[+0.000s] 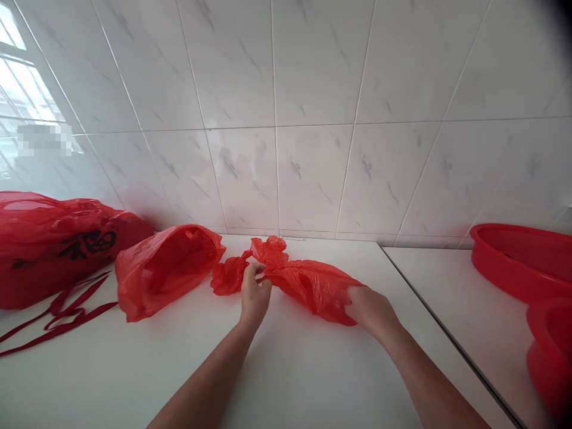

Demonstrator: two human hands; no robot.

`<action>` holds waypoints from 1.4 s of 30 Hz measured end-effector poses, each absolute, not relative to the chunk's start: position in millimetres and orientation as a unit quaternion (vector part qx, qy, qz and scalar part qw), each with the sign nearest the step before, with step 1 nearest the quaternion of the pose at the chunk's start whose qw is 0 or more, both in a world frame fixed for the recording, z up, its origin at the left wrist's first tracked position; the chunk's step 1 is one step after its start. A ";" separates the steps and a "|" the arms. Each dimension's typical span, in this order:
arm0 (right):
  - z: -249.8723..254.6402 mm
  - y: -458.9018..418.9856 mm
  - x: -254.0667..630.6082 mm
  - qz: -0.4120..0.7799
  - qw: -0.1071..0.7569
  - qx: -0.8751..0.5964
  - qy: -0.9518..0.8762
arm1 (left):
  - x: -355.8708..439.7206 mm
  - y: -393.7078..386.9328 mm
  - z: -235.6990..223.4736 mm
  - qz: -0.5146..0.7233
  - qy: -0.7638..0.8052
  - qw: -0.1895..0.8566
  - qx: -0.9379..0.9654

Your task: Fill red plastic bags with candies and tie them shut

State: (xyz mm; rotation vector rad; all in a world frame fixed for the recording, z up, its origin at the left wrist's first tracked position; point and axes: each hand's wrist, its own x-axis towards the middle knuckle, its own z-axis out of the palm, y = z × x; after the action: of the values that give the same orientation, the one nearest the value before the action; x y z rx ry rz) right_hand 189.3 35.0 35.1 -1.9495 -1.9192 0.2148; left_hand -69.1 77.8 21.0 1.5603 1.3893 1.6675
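The left hand (pixel 254 296) pinches the gathered neck of a red plastic bag (pixel 310 292) at centre frame; the right hand (pixel 370 313) lies over its far end on the white counter (pixel 134 381) (fingers hidden, grip unclear).

Leftward, an open red plastic bag (pixel 167 271) obstructs the left hand (pixel 254 296).

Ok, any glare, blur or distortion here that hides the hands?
In the head view, the window at upper left is blown out, with glare on the wall tiles; a pixelated patch sits below it; wide-angle distortion splays the tile lines, the top right corner darkens, yet the left hand and right hand stay readable.
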 end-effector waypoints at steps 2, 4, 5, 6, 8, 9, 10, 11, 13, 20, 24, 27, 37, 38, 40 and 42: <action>38.1 34.2 177.7 0.065 0.220 -0.682 -0.695 | -60.2 66.9 26.7 0.597 0.463 0.127 0.642; 37.8 34.7 163.5 0.064 0.243 -0.662 -0.706 | -49.9 55.9 31.0 0.542 0.385 0.012 0.747; 36.5 35.0 156.5 0.073 0.251 -0.650 -0.714 | -45.1 51.3 32.1 0.499 0.345 -0.023 0.795; 34.6 35.0 150.2 0.089 0.255 -0.636 -0.723 | -40.8 47.8 32.4 0.453 0.314 -0.036 0.833; 30.4 33.3 140.9 0.130 0.251 -0.606 -0.744 | -34.5 44.4 31.5 0.361 0.288 -0.035 0.886; 28.5 31.5 138.2 0.154 0.245 -0.585 -0.758 | -33.0 44.5 30.9 0.326 0.300 -0.032 0.896; 27.3 29.1 137.0 0.183 0.237 -0.558 -0.774 | -32.6 45.7 30.4 0.303 0.326 -0.032 0.895; 26.6 26.4 137.1 0.213 0.228 -0.528 -0.790 | -33.4 47.8 30.1 0.291 0.359 -0.033 0.886; 27.3 20.6 140.4 0.267 0.212 -0.473 -0.813 | -38.5 53.5 30.4 0.289 0.427 -0.046 0.856; 27.5 2.4 175.9 0.323 0.159 -0.525 -0.771 | -64.8 68.5 30.1 0.269 0.552 -0.121 0.780; 26.7 -9.5 195.0 0.273 0.200 -0.591 -0.733 | -63.6 71.3 26.9 0.310 0.522 -0.095 0.789; 34.8 -16.6 188.6 0.157 0.236 -0.573 -0.769 | -54.0 68.6 24.4 0.369 0.497 0.002 0.786; 25.7 14.2 153.2 0.054 0.161 -0.624 -0.763 | -36.2 49.5 45.9 0.497 0.287 0.667 0.475; 25.2 16.3 154.3 0.053 0.160 -0.630 -0.758 | -37.8 50.1 47.0 0.508 0.272 0.688 0.440; 29.7 13.3 155.6 0.050 0.158 -0.632 -0.757 | -41.4 52.9 45.7 0.529 0.267 0.704 0.392; 42.2 0.2 155.4 0.025 0.173 -0.612 -0.771 | -44.6 57.2 40.6 0.533 0.273 0.710 0.370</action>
State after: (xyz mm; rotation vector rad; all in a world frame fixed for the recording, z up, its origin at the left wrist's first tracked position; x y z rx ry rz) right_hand 155.4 0.2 42.2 -1.7369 -2.1866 0.0698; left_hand -44.6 57.2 40.6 0.8200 0.6058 1.1829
